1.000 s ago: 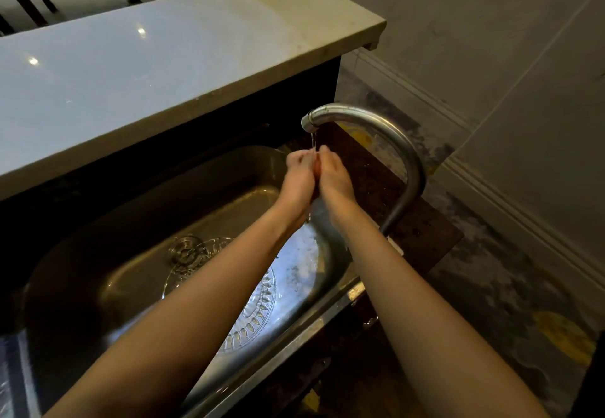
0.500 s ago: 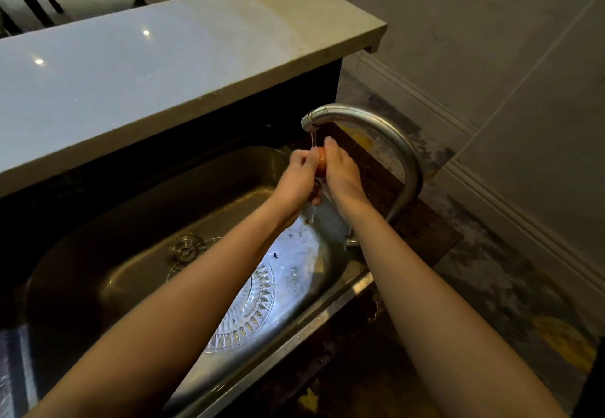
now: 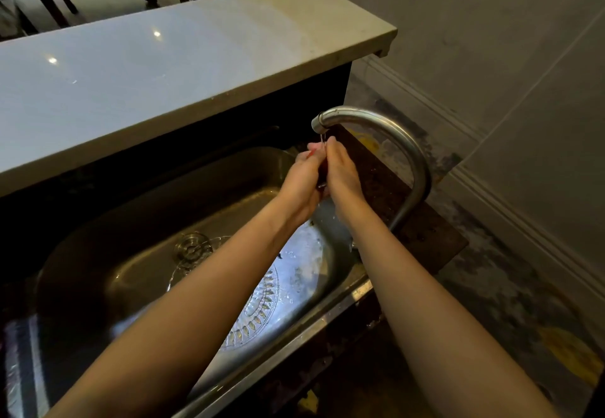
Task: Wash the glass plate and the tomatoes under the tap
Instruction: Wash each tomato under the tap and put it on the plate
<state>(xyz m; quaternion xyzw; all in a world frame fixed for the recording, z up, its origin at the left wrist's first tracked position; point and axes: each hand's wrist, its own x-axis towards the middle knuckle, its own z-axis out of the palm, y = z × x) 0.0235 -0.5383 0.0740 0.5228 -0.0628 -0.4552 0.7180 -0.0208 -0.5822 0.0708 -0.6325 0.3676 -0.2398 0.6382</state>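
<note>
**Tomato (image 3: 322,172) sinks out of sight between the closing palms**

Half a second ago it showed orange between the fingertips. Now both hands have rolled in over it, and only a dark red sliver peeks from the seam between them, just above the middle of the frame. I read that as the rubbing stage of the wash, with the fruit being turned under the water.

The left hand (image 3: 302,182) has its fingers (image 3: 311,153) curled over the tomato. The right hand (image 3: 342,172) lies flatter, its fingers nearly straight and together, pressing against the other side. Both sets of fingertips reach up to just under the tap (image 3: 370,119) spout, where a thin trickle (image 3: 323,137) falls onto them.

Below, in the lower middle of the frame, the glass plate (image 3: 262,303) lies flat on the bottom of the sink (image 3: 131,221), partly hidden by the left forearm, with the drain (image 3: 191,247) just beside its far edge. I can't see any other tomatoes, so much of the job looks still to do.
</note>
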